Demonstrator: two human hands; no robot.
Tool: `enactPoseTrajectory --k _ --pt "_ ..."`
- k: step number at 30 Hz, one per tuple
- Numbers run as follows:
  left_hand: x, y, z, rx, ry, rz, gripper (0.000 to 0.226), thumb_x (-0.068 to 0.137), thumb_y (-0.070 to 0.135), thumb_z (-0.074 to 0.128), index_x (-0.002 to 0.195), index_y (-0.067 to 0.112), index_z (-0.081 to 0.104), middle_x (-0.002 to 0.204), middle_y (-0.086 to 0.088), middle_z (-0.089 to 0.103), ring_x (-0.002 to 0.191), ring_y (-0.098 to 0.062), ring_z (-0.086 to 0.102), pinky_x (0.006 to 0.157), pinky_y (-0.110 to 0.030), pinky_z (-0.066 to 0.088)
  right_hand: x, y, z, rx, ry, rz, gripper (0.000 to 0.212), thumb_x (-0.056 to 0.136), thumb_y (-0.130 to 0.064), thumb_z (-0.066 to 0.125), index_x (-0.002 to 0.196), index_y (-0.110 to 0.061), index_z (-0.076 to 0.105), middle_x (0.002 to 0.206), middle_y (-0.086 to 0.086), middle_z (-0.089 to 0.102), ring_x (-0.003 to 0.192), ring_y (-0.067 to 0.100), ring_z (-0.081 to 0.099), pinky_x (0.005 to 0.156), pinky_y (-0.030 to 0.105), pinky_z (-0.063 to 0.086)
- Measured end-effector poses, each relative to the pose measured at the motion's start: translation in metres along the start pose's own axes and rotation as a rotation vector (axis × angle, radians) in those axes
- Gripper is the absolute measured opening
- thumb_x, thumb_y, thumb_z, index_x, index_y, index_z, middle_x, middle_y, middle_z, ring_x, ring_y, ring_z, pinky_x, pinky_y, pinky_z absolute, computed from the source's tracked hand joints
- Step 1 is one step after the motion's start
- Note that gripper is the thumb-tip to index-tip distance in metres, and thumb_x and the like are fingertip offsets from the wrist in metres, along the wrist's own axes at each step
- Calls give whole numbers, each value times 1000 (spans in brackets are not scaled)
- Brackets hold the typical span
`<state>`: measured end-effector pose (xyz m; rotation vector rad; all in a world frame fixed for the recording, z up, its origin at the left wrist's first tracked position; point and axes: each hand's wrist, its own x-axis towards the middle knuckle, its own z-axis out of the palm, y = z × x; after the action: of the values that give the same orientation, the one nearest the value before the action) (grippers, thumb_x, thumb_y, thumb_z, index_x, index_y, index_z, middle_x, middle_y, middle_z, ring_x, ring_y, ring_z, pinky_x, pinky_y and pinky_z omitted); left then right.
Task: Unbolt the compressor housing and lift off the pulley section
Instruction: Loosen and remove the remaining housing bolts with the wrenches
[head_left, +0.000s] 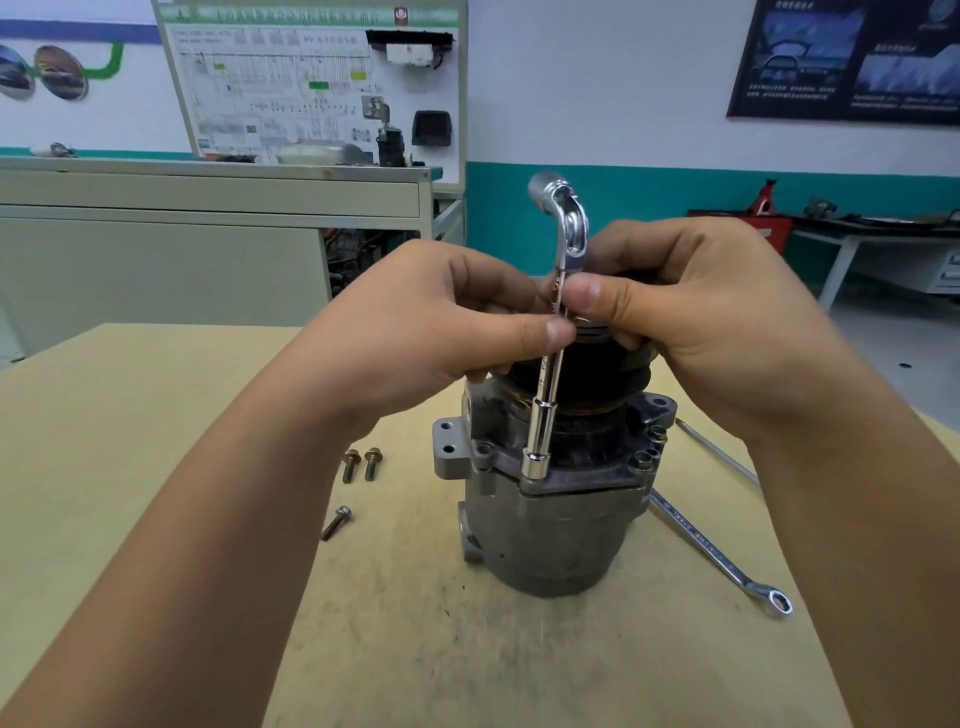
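Left hand (441, 322) and right hand (691, 312) pinch the socket wrench (540, 431) upright on the compressor (561, 535); three bolts (351, 465) left, one spanner (717, 556) right.

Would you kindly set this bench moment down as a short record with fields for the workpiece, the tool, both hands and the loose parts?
workpiece: compressor upright on the table, black pulley section on top
tool: L-shaped socket wrench, socket end down on the front flange
left hand: pinches the wrench shaft
right hand: pinches the shaft just above the left
loose bolts: three, lying on the table left of the compressor
spare tool: combination wrench lying right of the compressor
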<state>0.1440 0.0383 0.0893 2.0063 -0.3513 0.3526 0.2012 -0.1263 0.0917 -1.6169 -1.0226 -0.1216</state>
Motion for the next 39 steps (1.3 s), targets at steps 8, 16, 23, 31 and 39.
enactPoseTrajectory --k 8,16,23,31,39 --pt "3 -2 6 20 105 9 14 61 34 82 56 29 71 49 11 58 46 1 51 46 -8 37 1 6 -4 66 5 51 20 61 -32 78 76 -20 71 64 -8 64 53 -1 50 49 13 38" --pt "4 -1 11 25 146 17 31 48 43 77 55 19 59 47 10 54 44 -3 46 45 -12 36 1 3 -4 207 53 78 25 66 -39 68 71 -15 68 61 -3 53 52 5 45 45 14 35" --pt "5 -2 14 72 157 16 30 50 42 85 52 24 61 48 9 52 47 -7 43 47 -20 35 0 4 -9 247 -4 70 31 66 -36 67 76 -6 68 68 6 49 54 6 45 46 14 34" --pt "5 -2 17 94 207 18 26 53 42 78 52 26 59 49 10 51 46 -6 43 52 -26 34 -1 3 -8 40 20 25 22 61 -38 69 74 -22 72 66 -6 67 65 3 59 60 18 46" --pt "5 -3 19 41 186 28 30 50 39 87 55 26 61 49 10 53 45 -3 46 45 -14 37 2 7 -14 38 4 14 14 67 -33 68 76 -23 73 71 -7 70 72 4 63 67 19 49"
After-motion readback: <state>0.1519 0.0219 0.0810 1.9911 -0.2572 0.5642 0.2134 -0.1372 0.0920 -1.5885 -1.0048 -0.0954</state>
